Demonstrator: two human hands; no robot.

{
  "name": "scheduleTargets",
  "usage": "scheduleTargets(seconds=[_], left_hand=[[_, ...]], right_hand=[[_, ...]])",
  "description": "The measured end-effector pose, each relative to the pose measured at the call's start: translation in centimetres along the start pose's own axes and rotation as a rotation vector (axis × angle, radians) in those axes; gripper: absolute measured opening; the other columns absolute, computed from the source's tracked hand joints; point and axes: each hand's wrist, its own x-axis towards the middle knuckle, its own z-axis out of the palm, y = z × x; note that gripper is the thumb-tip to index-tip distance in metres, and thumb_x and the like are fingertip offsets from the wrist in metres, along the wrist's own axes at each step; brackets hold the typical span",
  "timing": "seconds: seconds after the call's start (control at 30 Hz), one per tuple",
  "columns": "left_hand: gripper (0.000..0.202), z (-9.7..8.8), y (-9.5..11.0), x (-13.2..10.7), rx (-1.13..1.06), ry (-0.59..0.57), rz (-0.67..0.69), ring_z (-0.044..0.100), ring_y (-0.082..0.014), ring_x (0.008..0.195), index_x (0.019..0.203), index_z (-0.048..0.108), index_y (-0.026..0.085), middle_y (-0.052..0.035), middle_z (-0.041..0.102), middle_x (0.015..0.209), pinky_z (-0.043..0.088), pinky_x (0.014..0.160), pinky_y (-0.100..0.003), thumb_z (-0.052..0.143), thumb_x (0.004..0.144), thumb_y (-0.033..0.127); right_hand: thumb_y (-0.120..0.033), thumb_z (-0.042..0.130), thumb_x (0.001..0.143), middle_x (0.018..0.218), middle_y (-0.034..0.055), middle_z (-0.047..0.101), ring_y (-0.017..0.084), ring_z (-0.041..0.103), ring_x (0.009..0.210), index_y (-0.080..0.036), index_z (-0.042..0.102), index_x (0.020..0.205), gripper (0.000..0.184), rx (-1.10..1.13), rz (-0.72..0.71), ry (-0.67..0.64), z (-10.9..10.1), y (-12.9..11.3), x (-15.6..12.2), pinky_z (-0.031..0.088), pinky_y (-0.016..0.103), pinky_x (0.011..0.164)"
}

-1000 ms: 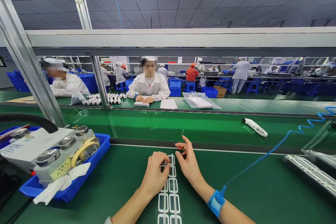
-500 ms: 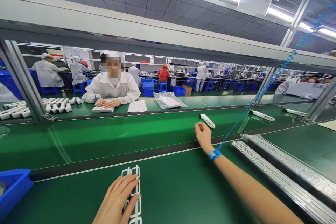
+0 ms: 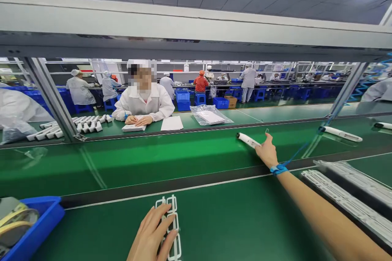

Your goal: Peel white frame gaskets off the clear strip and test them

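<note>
Right hand (image 3: pixel 267 151) stretched across the green conveyor belt (image 3: pixel 153 163) — fingers extended, nothing in them, just short of a tiny clear clip (image 3: pixel 267 130) — left hand (image 3: pixel 150 234) lying open on a white-framed strip (image 3: pixel 173 203).

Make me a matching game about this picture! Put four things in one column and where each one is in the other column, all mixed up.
Things:
1. Blue wrist strap
2. White pen-shaped tool
3. Strip of white rectangular frames
4. Blue plastic tray

Places:
A. Beside the right hand
B. Under the left hand
C. Around the right wrist
D. In the bottom left corner of the view

Right pairs: 1-C, 2-A, 3-B, 4-D
</note>
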Motion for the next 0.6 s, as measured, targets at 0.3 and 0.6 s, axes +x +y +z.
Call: scheduleTargets(seconds=[0.3, 0.6], left_hand=[[0.041, -2.0, 5.9, 0.0, -1.150, 0.229, -0.459, 0.056, -0.0291, 0.110, 0.100, 0.067, 0.021, -0.0110, 0.065, 0.112, 0.043, 0.097, -0.042, 0.064, 0.073, 0.052], [0.019, -8.7, 4.9, -12.9, -1.748, 0.905, -0.787, 0.052, -0.0097, 0.046, 0.083, 0.063, 0.009, -0.0050, 0.062, 0.064, 0.044, 0.042, -0.019, 0.064, 0.079, 0.027]], right_hand=[[-0.013, 0.042, 0.083, 0.083, 0.0061, 0.062, 0.022, 0.059, 0.070, -0.022, 0.037, 0.137, 0.055, 0.484, -0.958, -0.136, -0.7, -10.9, -20.0, 0.048, 0.036, 0.070], [-0.035, 0.043, 0.095, 0.055, 0.0012, 0.058, 0.019, 0.055, 0.048, -0.019, 0.059, 0.100, 0.023, 0.871, -1.441, -0.130, -4.3, -16.2, -35.3, 0.046, 0.032, 0.048]])
